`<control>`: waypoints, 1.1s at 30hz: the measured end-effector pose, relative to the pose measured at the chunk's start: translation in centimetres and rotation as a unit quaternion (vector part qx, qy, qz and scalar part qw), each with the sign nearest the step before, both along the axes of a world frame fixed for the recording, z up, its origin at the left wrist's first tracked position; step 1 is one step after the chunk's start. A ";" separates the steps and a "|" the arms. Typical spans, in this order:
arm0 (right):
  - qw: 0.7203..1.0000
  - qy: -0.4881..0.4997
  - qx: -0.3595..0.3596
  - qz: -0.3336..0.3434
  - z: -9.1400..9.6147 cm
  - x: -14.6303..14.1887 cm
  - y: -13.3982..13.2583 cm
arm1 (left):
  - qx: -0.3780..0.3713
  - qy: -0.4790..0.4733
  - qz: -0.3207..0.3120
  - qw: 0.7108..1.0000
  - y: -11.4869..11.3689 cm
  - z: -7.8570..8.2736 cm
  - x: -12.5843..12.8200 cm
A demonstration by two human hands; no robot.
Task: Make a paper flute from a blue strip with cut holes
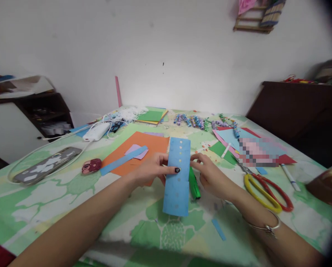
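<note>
A blue paper strip point(177, 200) with a column of small round holes or pale dots stands tilted up above the table. My left hand point(155, 168) is closed on its left edge, the dark-nailed thumb lying across the front and the other fingers behind. At the strip's right edge, my right hand point(210, 174) has its fingers curled, the fingertips meeting the paper. Partly hidden behind the strip lies a green tool point(194, 185) whose kind I cannot make out. A narrow blue paper scrap point(218, 230) rests nearer me.
Orange paper point(138, 141) lies at left, near a phone point(47, 165), a red case point(91, 166) and a white power bank point(96, 131) with cables. Scissors point(263, 193) and a marker point(291, 178) lie at right. Curled paper pieces point(196, 121) sit towards the wall.
</note>
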State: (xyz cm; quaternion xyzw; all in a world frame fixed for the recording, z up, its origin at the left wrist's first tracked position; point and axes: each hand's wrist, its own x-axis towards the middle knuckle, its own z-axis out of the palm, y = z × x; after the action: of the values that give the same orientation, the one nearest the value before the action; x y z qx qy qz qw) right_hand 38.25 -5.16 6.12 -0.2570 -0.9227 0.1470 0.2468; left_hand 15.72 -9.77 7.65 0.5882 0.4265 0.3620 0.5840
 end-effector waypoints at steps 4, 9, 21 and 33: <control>0.992 -0.081 0.089 0.027 -1.1 -0.1 1.1 | -0.020 0.040 -0.017 0.999 -0.1 -0.1 0.6; 0.995 0.022 0.082 -0.058 -1.7 0.5 3.1 | -0.004 0.098 0.059 0.993 -0.1 -2.1 2.0; 0.859 0.424 -0.236 -0.161 0.1 1.6 2.5 | 0.111 0.453 0.092 0.880 -2.2 -2.0 3.0; 0.791 0.452 -0.383 -0.152 -1.8 0.9 -0.1 | 0.366 0.387 0.282 0.798 -9.7 -4.5 4.1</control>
State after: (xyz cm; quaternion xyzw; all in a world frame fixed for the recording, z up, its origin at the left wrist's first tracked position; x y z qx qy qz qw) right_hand 39.19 -5.22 4.34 -0.3718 -0.5226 0.5487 0.5362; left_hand 19.78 -19.49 3.19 0.7031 0.5996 0.3820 -0.0161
